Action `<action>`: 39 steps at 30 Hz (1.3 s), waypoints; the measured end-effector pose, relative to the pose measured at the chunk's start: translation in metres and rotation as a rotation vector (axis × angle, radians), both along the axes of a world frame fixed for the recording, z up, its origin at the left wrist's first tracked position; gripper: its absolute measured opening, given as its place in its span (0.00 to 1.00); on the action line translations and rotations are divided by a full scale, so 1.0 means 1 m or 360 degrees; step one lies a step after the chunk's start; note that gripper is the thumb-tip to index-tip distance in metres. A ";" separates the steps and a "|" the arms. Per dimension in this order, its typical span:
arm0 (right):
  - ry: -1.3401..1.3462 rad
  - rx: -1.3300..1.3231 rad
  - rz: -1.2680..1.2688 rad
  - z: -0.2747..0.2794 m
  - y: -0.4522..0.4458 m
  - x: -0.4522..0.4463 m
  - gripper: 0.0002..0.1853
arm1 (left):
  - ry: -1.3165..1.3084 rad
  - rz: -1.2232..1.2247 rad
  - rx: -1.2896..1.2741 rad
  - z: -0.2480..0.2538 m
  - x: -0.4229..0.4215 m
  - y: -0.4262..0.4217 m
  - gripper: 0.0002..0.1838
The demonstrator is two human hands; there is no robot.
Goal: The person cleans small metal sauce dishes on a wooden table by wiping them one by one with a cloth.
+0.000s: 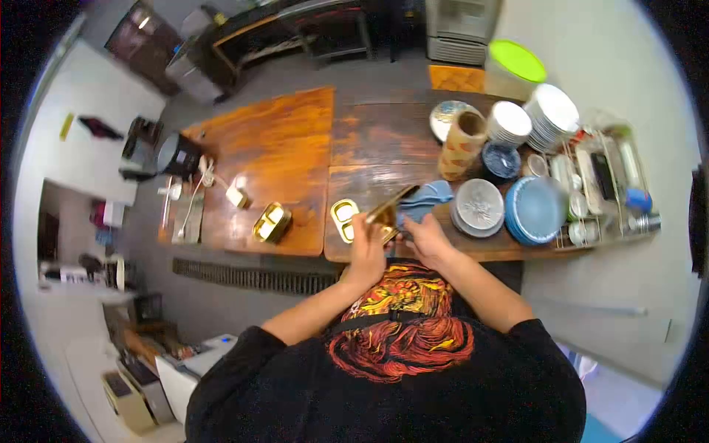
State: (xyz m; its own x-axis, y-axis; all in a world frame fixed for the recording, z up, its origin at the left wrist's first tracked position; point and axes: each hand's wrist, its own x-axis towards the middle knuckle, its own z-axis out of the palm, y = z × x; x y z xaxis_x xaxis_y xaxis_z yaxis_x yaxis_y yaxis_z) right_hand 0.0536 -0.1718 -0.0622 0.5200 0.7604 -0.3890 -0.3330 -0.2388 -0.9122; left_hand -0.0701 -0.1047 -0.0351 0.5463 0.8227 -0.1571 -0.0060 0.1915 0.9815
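Note:
In front of my chest, my left hand (365, 247) grips a shiny gold divided dish (382, 217), which is tilted on its side. A blue cloth (430, 196) is bunched in my right hand (427, 240), its folds against the dish's right side. Some of my fingertips are hidden behind the dish and cloth. Just left of my left hand, another gold dish with two compartments (344, 219) lies on the dark wooden table (369, 140). Farther left sits a small stack of similar gold dishes (272, 223).
To the right stand grey bowls (478, 207), blue plates (538, 210), a dark blue bowl (501, 161), a patterned tall cylinder (463, 148) and white stacks (552, 114). A wire rack (609, 184) holds dishware by the wall. A power strip with a white cord (236, 196) lies left.

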 end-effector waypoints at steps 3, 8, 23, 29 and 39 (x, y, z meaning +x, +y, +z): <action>0.0484 0.0080 0.0100 -0.010 0.011 -0.001 0.14 | 0.0072 0.0052 0.0766 -0.011 -0.013 0.013 0.13; -0.0025 0.0108 0.0982 0.005 0.039 -0.041 0.16 | 0.0234 0.0560 0.0664 -0.032 -0.055 0.054 0.10; -0.0676 -0.0509 0.1113 -0.024 0.106 -0.111 0.19 | 0.0475 0.1017 -0.0401 -0.153 -0.248 0.229 0.14; -0.0772 -0.0763 0.0755 -0.053 0.067 -0.112 0.18 | 0.0822 0.0787 -0.0203 -0.205 -0.261 0.263 0.18; -0.0926 -0.1197 0.0441 -0.104 -0.055 -0.146 0.24 | 0.1778 0.0017 0.0808 -0.101 -0.249 0.281 0.18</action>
State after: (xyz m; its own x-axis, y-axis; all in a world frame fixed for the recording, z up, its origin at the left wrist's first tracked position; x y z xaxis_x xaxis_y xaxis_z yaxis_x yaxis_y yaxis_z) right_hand -0.0920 -0.2273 -0.1661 0.6242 0.5438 -0.5610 0.2740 -0.8248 -0.4946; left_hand -0.3192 0.1761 -0.1364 0.3097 0.9306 -0.1951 0.8872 -0.2090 0.4114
